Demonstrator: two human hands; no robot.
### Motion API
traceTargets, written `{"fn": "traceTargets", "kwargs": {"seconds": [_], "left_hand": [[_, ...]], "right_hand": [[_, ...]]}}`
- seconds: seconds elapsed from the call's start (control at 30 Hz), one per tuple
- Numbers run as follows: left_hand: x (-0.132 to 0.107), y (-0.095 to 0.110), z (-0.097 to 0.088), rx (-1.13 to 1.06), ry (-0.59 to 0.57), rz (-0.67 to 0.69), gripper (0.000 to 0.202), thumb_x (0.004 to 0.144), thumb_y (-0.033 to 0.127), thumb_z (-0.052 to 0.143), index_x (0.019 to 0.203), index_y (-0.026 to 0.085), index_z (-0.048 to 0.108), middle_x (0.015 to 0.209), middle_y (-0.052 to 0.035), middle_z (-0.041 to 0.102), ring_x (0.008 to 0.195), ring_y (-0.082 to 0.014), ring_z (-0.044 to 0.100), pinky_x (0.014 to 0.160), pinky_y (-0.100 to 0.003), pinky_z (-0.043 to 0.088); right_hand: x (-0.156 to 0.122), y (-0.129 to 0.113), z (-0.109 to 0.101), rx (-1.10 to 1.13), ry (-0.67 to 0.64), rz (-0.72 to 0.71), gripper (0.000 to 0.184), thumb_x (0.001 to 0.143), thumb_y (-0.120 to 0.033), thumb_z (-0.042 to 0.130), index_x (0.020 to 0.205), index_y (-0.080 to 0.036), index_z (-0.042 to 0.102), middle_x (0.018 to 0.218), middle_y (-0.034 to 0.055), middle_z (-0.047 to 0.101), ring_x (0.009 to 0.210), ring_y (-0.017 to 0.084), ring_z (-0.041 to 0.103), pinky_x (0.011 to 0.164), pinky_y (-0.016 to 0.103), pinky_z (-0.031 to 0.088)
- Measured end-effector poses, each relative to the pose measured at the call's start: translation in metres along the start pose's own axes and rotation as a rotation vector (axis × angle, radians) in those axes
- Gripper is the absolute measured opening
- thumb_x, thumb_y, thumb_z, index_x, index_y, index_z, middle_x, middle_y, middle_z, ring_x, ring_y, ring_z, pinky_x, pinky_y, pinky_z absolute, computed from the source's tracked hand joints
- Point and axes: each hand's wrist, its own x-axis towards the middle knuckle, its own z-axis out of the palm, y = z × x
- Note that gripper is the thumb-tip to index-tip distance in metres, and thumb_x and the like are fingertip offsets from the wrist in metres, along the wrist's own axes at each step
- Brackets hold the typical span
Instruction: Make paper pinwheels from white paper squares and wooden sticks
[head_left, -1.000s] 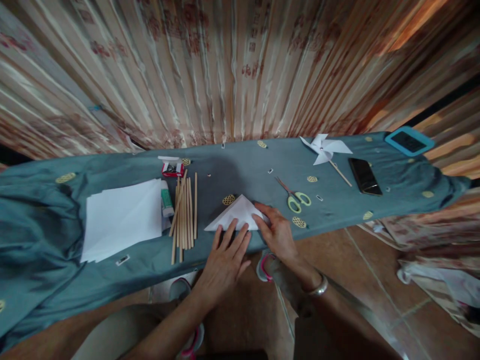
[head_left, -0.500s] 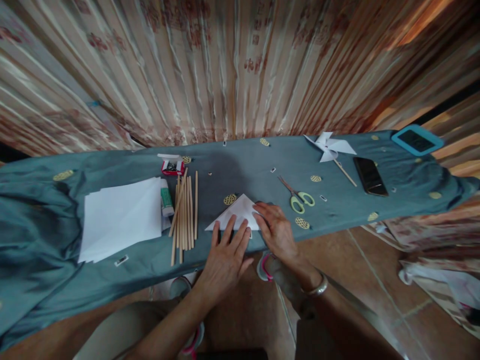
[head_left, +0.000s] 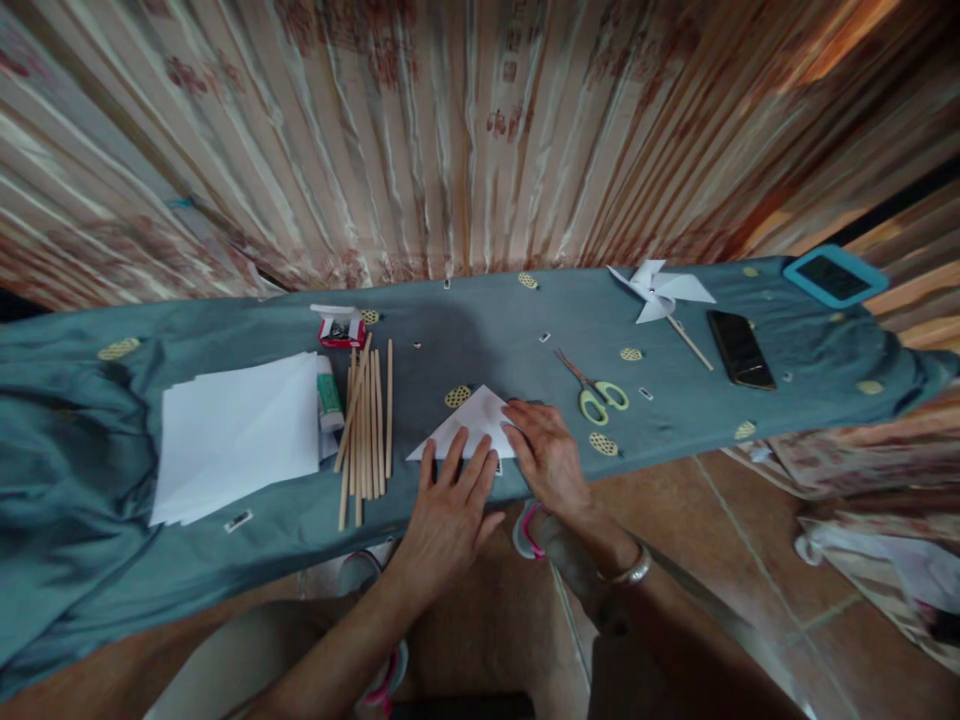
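Observation:
A sheet of white paper (head_left: 474, 412), folded into a triangle, lies flat near the front edge of the cloth-covered table (head_left: 517, 330). My left hand (head_left: 452, 500) rests with spread fingers on its lower edge. On the right corner lies my right hand (head_left: 547, 450), its fingers stretched out and covering that corner. Neither hand grips anything. Green-handled scissors (head_left: 592, 390) lie just beyond my right hand. To the left of my left hand is a bundle of thin wooden sticks (head_left: 366, 430).
At the left are a stack of white paper (head_left: 236, 435), a glue stick (head_left: 328, 398) and an open red box (head_left: 341, 328). Toward the right lie a paper pinwheel (head_left: 660, 290) on a stick, a black phone (head_left: 740, 350) and a blue-framed tablet (head_left: 836, 277). A curtain (head_left: 450, 150) hangs behind.
Both hands stay on the folded paper, almost in the same place. The whole view has shifted very slightly; nothing was picked up or let go.

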Motion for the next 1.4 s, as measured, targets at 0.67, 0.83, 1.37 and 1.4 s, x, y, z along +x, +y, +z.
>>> {"fn": "traceTargets", "kwargs": {"seconds": [0.67, 0.83, 1.37, 1.4], "left_hand": [[0.0008, 0.0012, -0.0023, -0.009, -0.032, -0.024, 0.058, 0.089, 0.047, 0.051, 0.135, 0.013, 0.048, 0.145, -0.0129, 0.047, 0.14, -0.0365, 0.03, 0.111, -0.065, 0.025], [0.0016, 0.0013, -0.0033, -0.004, -0.04, -0.032, 0.057, 0.09, 0.047, 0.051, 0.135, 0.013, 0.048, 0.145, -0.0125, 0.048, 0.14, -0.0368, 0.031, 0.11, -0.065, 0.026], [0.0019, 0.0023, -0.0034, -0.007, -0.039, -0.044, 0.056, 0.089, 0.047, 0.051, 0.135, 0.013, 0.05, 0.143, -0.0142, 0.049, 0.14, -0.0371, 0.031, 0.11, -0.065, 0.025], [0.0017, 0.0023, -0.0032, -0.004, -0.038, -0.045, 0.056, 0.089, 0.047, 0.051, 0.135, 0.013, 0.05, 0.143, -0.0142, 0.049, 0.14, -0.0369, 0.031, 0.11, -0.065, 0.025]], "right_hand": [[-0.0008, -0.0012, 0.0024, -0.002, -0.019, 0.013, 0.035, 0.097, -0.031, 0.042, 0.118, -0.017, 0.066, 0.121, 0.0125, 0.066, 0.111, 0.026, 0.057, 0.097, 0.047, 0.048], [-0.0001, -0.0021, 0.0027, -0.021, -0.018, 0.005, 0.034, 0.097, -0.028, 0.042, 0.118, -0.015, 0.066, 0.12, 0.012, 0.067, 0.11, 0.025, 0.056, 0.098, 0.045, 0.047], [0.0003, -0.0022, 0.0034, -0.031, -0.021, -0.004, 0.034, 0.097, -0.028, 0.043, 0.118, -0.016, 0.066, 0.12, 0.0118, 0.067, 0.108, 0.026, 0.056, 0.096, 0.044, 0.048], [0.0003, -0.0021, 0.0035, -0.028, -0.022, -0.005, 0.034, 0.097, -0.029, 0.042, 0.118, -0.016, 0.066, 0.12, 0.0117, 0.067, 0.108, 0.026, 0.056, 0.096, 0.044, 0.048]]}}
